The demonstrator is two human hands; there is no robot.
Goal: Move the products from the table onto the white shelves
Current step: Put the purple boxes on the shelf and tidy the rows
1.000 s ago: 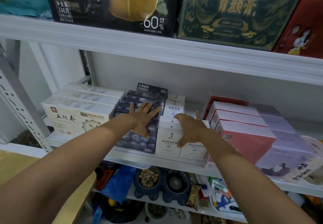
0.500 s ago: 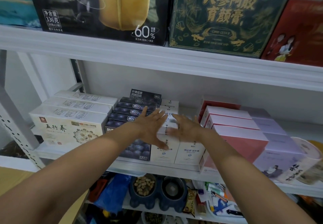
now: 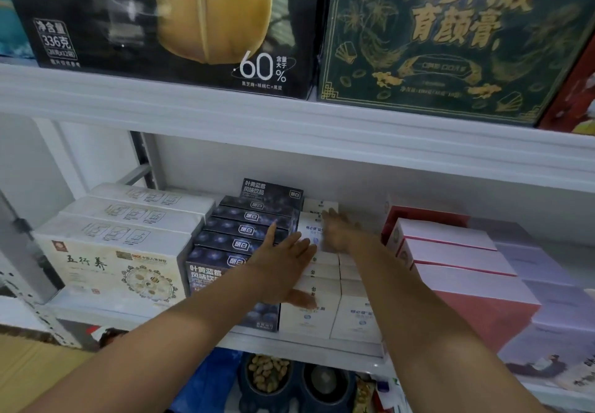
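On the white middle shelf (image 3: 299, 345), head view: the left hand (image 3: 283, 264) lies flat, fingers straight, across the dark blue blueberry-print cartons (image 3: 238, 242) and, at their 3 o'clock, the small white cardboard cartons (image 3: 309, 312), probably squaring the rows. The right hand (image 3: 338, 232), blurred, fingers apparently extended, rests on the rearward white cartons.

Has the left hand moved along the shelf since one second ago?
Yes. The left hand shifted right: it lay wholly on the dark blue boxes, now it also covers the small white boxes.
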